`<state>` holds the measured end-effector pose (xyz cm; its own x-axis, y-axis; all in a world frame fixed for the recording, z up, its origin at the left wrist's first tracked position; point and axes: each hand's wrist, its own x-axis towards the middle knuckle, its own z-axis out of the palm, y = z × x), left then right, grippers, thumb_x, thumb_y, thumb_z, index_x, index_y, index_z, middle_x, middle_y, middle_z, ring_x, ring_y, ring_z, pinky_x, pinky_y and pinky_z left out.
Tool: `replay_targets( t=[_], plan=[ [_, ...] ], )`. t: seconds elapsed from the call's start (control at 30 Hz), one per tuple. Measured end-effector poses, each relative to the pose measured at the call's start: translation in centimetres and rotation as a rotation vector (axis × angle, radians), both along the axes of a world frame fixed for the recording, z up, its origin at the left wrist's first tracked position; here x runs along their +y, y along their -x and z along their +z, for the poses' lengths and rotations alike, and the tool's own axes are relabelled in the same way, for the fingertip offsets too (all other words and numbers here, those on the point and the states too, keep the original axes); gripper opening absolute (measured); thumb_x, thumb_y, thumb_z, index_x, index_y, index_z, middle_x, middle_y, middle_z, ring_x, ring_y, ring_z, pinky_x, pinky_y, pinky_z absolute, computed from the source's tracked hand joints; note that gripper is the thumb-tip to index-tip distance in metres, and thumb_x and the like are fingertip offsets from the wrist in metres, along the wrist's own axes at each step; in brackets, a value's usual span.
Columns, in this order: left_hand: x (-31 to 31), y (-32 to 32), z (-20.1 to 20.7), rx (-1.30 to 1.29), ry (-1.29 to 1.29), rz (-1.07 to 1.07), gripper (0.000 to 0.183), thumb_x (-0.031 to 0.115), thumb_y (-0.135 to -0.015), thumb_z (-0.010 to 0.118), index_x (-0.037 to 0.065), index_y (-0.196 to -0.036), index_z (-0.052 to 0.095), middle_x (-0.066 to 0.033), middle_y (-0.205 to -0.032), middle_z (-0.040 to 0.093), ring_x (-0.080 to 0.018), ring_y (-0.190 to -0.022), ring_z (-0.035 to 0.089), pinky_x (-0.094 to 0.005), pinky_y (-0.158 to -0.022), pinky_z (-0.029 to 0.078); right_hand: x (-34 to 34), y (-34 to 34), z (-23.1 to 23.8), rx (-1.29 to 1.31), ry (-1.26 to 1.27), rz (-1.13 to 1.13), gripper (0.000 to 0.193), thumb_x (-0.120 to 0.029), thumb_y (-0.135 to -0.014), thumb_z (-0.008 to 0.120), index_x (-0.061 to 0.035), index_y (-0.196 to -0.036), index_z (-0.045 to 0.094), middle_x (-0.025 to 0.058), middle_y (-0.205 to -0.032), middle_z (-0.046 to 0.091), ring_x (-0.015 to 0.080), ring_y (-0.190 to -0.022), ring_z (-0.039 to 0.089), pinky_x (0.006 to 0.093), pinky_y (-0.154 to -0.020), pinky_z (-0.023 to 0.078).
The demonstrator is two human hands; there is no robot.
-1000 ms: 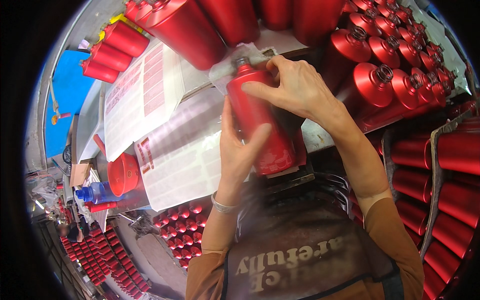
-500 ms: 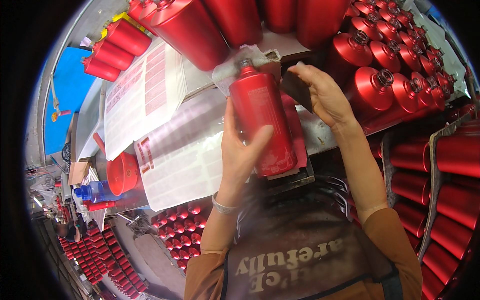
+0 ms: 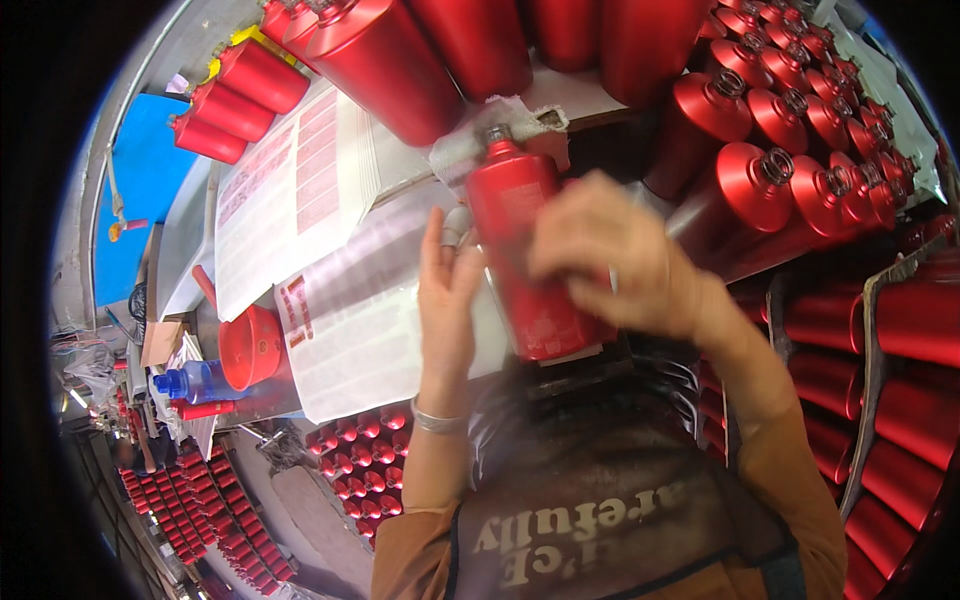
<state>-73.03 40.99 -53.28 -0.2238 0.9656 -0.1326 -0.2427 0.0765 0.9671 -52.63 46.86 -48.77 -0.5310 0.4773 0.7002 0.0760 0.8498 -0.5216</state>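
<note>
A red bottle (image 3: 510, 190) with a clear threaded neck lies in front of me, with pale print on its front. My left hand (image 3: 447, 295) is beside its left side, thumb and fingers apart, holding nothing; a greyish cover shows on one fingertip. Across the bottle's middle and right side is my right hand (image 3: 620, 260), smeared by motion. Its fingers are too blurred to read, and the dark flat piece it had earlier cannot be made out. A whitish cloth (image 3: 455, 152) lies by the bottle's neck.
Printed sheets (image 3: 340, 200) and a translucent sheet (image 3: 390, 320) cover the table's left. A red dipper (image 3: 250, 347) and a blue-capped bottle (image 3: 195, 382) stand near its left edge. Red bottles crowd the back and right (image 3: 750, 185); others fill a rack (image 3: 915, 320).
My right hand has swung left and down over the bottle. My left hand has let go of the bottle and drawn back to its left side.
</note>
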Motion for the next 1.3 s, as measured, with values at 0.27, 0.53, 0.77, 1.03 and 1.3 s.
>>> replay_targets(
  t=[0.27,0.53,0.77,1.03,1.3],
  plan=[
    [4.4,-0.4,0.2,0.323,0.095,-0.107,0.066,0.049,-0.099,0.063,-0.007,-0.131,0.051,-0.0128,-0.114,0.065,-0.0141,-0.103,0.061,-0.0278,-0.088,0.05,3.8,-0.7,-1.8,0.229,0.573,-0.31,0.019,0.002,-0.083,0.067,0.0018,-0.102,0.067,0.012,-0.098,0.068,0.0239,-0.086,0.068,0.03,-0.078,0.053],
    [5.5,0.4,-1.0,0.054,0.064,-0.106,0.061,0.055,-0.1,0.058,-0.003,-0.122,0.057,-0.0083,-0.109,0.064,-0.0137,-0.097,0.059,-0.0288,-0.087,0.048,0.1,-0.9,-0.2,-0.125,0.102,0.04,0.026,-0.004,-0.075,0.074,-0.0035,-0.101,0.07,0.0139,-0.096,0.068,0.0333,-0.085,0.067,0.039,-0.077,0.055],
    [2.6,2.6,-0.8,0.281,-0.01,0.127,0.049,0.045,-0.104,0.056,0.003,-0.127,0.06,-0.0056,-0.119,0.067,-0.0155,-0.105,0.066,-0.028,-0.085,0.049,3.4,2.9,4.0,-0.159,-0.19,-0.407,0.013,-0.014,-0.078,0.069,-0.0069,-0.089,0.067,0.0112,-0.086,0.063,0.0316,-0.087,0.064,0.0451,-0.074,0.053],
    [4.4,3.8,1.9,0.609,-0.406,0.158,0.025,0.017,-0.099,0.067,0.003,-0.119,0.069,-0.0099,-0.117,0.066,-0.0187,-0.109,0.062,-0.032,-0.096,0.047,3.0,2.3,4.6,-0.085,0.061,-0.394,0.012,-0.014,-0.077,0.071,-0.0074,-0.088,0.069,0.0114,-0.088,0.066,0.032,-0.084,0.065,0.0425,-0.076,0.054],
    [9.5,2.9,4.6,1.183,-0.583,-0.124,0.024,0.021,-0.098,0.065,0.005,-0.113,0.074,-0.013,-0.116,0.068,-0.0285,-0.11,0.063,-0.036,-0.094,0.049,1.1,0.4,2.0,-0.149,0.061,-0.055,0.017,-0.008,-0.078,0.075,-0.0034,-0.093,0.069,0.0108,-0.085,0.065,0.0289,-0.079,0.064,0.0376,-0.072,0.053]
  ],
)
